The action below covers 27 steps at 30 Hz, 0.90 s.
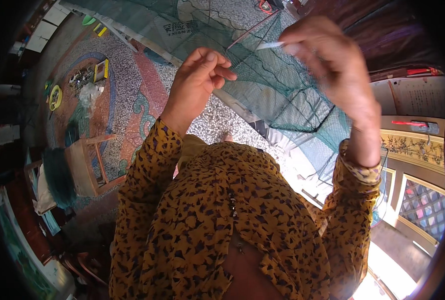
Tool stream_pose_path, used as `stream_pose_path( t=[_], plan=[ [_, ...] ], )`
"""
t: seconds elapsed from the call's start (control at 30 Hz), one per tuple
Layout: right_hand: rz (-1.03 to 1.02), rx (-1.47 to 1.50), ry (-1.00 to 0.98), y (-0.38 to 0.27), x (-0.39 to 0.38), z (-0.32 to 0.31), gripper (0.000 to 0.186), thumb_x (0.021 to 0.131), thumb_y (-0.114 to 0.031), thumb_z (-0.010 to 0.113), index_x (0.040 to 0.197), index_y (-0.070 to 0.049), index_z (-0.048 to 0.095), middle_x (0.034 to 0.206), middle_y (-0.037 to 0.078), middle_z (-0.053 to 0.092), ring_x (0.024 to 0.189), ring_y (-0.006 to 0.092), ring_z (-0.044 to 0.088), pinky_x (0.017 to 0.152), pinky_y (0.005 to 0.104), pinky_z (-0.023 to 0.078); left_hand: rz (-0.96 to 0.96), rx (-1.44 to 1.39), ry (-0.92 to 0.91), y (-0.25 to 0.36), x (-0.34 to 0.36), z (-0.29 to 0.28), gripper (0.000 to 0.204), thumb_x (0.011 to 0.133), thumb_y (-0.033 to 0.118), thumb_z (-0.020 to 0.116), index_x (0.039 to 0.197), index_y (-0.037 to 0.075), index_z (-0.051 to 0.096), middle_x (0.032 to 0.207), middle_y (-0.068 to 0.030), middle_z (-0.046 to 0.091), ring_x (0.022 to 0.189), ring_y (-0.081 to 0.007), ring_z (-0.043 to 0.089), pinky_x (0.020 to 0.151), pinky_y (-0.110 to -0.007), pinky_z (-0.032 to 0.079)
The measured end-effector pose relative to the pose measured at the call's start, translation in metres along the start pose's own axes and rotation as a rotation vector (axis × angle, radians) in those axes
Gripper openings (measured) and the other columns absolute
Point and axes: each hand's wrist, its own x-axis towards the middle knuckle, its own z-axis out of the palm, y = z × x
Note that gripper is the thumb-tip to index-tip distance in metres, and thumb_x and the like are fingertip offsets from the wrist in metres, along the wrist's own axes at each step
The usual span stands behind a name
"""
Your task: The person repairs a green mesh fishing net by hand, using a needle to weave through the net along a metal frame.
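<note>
Green netting [267, 80] with black cords spreads in front of me over a pale cloth sheet. My left hand [197, 80] is raised at its near side, with fingers curled and thumb pressed toward the index finger on what looks like a bit of the net; the exact pinch is hard to see. To the right, my right hand [335, 67] is lifted above the net and smeared by motion. From its fingertips a slim white netting needle [270, 45] points left toward my other hand. A thin reddish rod or cord [252, 31] slants across the net beyond.
A wooden stool [90, 170] with dark green netting [58, 177] lies to the left. Farther off on the patterned floor are a yellow box [101, 70], a clear plastic bag [89, 93] and a yellow-green basket [55, 98]. Wooden panelled furniture [412, 150] stands at the right.
</note>
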Motion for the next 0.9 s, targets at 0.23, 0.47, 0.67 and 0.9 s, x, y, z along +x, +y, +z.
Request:
stream_pose_path(
  t=[0.23,0.47,0.67,0.9],
  plan=[
    [0.117,-0.331,-0.228,0.028,-0.011,0.037,0.007,0.077,-0.009,0.065,0.082,-0.009,0.062,0.081,0.003,0.058,0.086,0.0247,0.059,0.072,0.0355,0.05,-0.038,0.123,0.029,-0.01,-0.001,0.005,0.017,0.098,0.02,0.048,0.092,0.006,0.055,0.098,-0.0079,0.063,0.069,-0.0085,0.058,0.054,-0.02,0.037],
    [0.184,-0.135,-0.285,0.04,-0.013,0.056,0.007,0.078,-0.009,0.066,0.083,-0.008,0.061,0.085,0.004,0.06,0.09,0.024,0.059,0.075,0.0357,0.051,-0.071,0.23,0.06,-0.017,-0.004,0.002,0.019,0.099,0.02,0.046,0.091,0.006,0.055,0.109,-0.012,0.062,0.067,-0.0054,0.055,0.05,-0.017,0.035],
    [0.245,0.139,-0.211,0.031,-0.011,0.082,0.015,0.077,-0.008,0.071,0.089,-0.005,0.064,0.091,0.006,0.059,0.09,0.022,0.059,0.078,0.0352,0.05,-0.193,-0.175,0.18,-0.03,-0.009,-0.021,0.016,0.098,0.019,0.047,0.092,0.006,0.053,0.104,-0.0119,0.062,0.07,-0.0079,0.057,0.052,-0.018,0.038],
    [0.011,-0.055,-0.142,0.005,0.002,0.106,0.016,0.077,-0.021,0.071,0.09,-0.014,0.065,0.085,0.001,0.059,0.088,0.0166,0.059,0.083,0.0367,0.049,-0.195,0.002,0.12,-0.049,-0.009,-0.025,0.013,0.092,0.016,0.058,0.097,0.005,0.053,0.086,-0.0021,0.057,0.068,-0.0081,0.052,0.057,-0.022,0.042]
  ],
)
